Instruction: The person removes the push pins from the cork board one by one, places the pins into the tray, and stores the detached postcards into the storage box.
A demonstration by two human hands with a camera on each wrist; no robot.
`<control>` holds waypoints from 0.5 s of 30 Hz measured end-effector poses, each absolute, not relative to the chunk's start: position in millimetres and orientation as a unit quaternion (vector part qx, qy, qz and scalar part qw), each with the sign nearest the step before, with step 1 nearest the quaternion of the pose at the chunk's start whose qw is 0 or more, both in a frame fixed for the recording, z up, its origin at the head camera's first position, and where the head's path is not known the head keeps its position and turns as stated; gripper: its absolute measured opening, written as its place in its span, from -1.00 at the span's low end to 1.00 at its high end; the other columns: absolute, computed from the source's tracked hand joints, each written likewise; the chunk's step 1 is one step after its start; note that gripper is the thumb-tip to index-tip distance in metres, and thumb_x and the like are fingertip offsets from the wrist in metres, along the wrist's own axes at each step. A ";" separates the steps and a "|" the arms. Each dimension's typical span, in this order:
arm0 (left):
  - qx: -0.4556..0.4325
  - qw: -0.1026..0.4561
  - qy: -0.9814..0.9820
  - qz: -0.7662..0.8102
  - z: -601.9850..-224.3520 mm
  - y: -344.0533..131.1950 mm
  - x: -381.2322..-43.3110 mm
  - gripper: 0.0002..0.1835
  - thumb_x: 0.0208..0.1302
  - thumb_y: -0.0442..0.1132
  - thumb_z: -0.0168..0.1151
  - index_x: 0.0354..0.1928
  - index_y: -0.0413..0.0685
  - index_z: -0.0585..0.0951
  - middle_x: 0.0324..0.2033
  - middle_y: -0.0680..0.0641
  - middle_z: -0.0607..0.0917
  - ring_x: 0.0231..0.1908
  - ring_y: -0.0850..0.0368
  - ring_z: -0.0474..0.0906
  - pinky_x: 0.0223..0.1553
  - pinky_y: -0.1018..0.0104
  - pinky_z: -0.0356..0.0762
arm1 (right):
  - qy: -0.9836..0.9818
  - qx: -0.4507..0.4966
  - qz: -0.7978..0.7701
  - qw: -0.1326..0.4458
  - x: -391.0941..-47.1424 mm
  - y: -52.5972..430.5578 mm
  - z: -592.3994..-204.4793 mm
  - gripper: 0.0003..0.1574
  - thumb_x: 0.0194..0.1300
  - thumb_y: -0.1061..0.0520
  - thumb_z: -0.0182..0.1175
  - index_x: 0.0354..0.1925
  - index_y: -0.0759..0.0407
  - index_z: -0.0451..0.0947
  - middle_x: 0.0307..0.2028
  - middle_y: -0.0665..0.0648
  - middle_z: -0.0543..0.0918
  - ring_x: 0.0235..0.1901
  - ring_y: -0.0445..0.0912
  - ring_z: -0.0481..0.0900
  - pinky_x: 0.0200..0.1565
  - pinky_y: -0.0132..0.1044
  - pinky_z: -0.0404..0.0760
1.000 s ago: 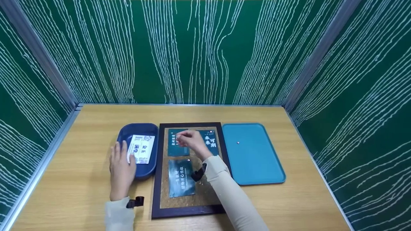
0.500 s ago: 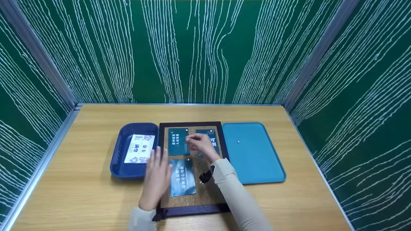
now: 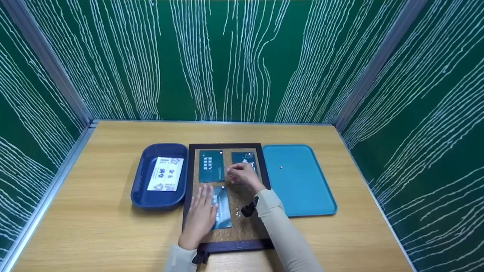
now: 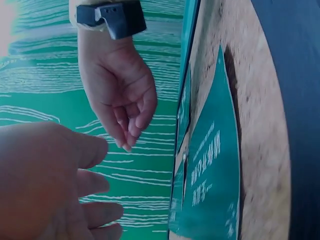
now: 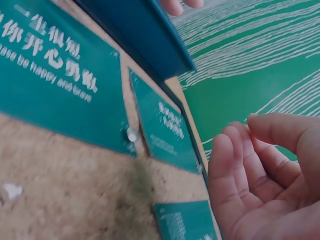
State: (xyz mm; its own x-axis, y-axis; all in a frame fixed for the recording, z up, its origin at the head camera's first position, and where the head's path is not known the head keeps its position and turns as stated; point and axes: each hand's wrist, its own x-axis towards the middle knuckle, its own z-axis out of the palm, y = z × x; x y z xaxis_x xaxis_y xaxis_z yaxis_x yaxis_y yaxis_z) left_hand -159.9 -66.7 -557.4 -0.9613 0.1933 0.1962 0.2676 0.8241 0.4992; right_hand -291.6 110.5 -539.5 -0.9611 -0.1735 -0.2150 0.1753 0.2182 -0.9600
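Counter [image 3: 94, 219] bore a corkboard [image 3: 242, 232], turquoise tray [image 3: 302, 189] by its right edge, blue bin [image 3: 153, 200] by its left. Left hand [image 3: 199, 215], fingers extended, partly obscured the lower-left card [image 3: 224, 215]; right hand [image 3: 244, 176], fingertips together, contents undeterminable, partly obscured the upper-right card [image 3: 240, 156].

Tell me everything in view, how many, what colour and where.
Wooden tabletop: one, light brown, underneath.
Lined wall panels: three, green, behind and sides.
Metal corner posts: two, grey, between panels.
Deep rounded tray: one, navy, left.
Rectangular printed card: one, white, inside that tray.
Framed rectangular corkboard: one, brown, centre.
Rectangular printed cards: three, green, on cork.
Flat rounded tray: one, teal, right.
Small round pins: four, pale, one per green card, one on the flat tray.
Tiny bits: uncountable, whitish, on cork.
Wrist cameras: two, black, one per arm.
Left hand: one, over the lower card.
Right hand: one, over the upper-right card.
Sleeves: two, beige, both arms.
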 end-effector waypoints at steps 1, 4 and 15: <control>-0.123 0.061 -0.953 -0.271 -558.5 -65.2 -159.3 -0.40 0.47 -0.17 0.03 0.41 -0.35 0.23 0.40 -0.37 0.18 0.40 -0.31 0.01 0.33 -0.26 0.02 | 0.767 0.004 -0.626 0.144 -291.7 112.3 -541.8 -0.72 0.32 0.18 0.20 -0.08 0.34 0.63 -0.29 0.17 0.67 -0.38 -0.05 0.62 -0.29 -0.28 0.66; -0.130 0.040 -0.952 -0.275 -561.4 -60.8 -158.3 -0.41 0.48 -0.16 0.02 0.41 -0.34 0.23 0.40 -0.37 0.17 0.40 -0.32 0.00 0.33 -0.26 0.01 | 0.762 0.015 -0.628 0.157 -291.8 116.9 -548.0 -0.69 0.31 0.20 0.20 -0.05 0.38 0.61 -0.28 0.19 0.66 -0.35 -0.04 0.62 -0.27 -0.28 0.67; -0.134 0.012 -0.955 -0.265 -573.2 -49.0 -154.6 -0.44 0.48 -0.15 0.00 0.39 -0.34 0.28 0.39 -0.39 0.18 0.41 -0.30 0.02 0.33 -0.26 0.01 | 0.746 0.045 -0.639 0.182 -290.3 119.4 -562.0 -0.78 0.30 0.23 0.21 -0.14 0.36 0.65 -0.34 0.20 0.67 -0.41 -0.08 0.64 -0.31 -0.28 0.69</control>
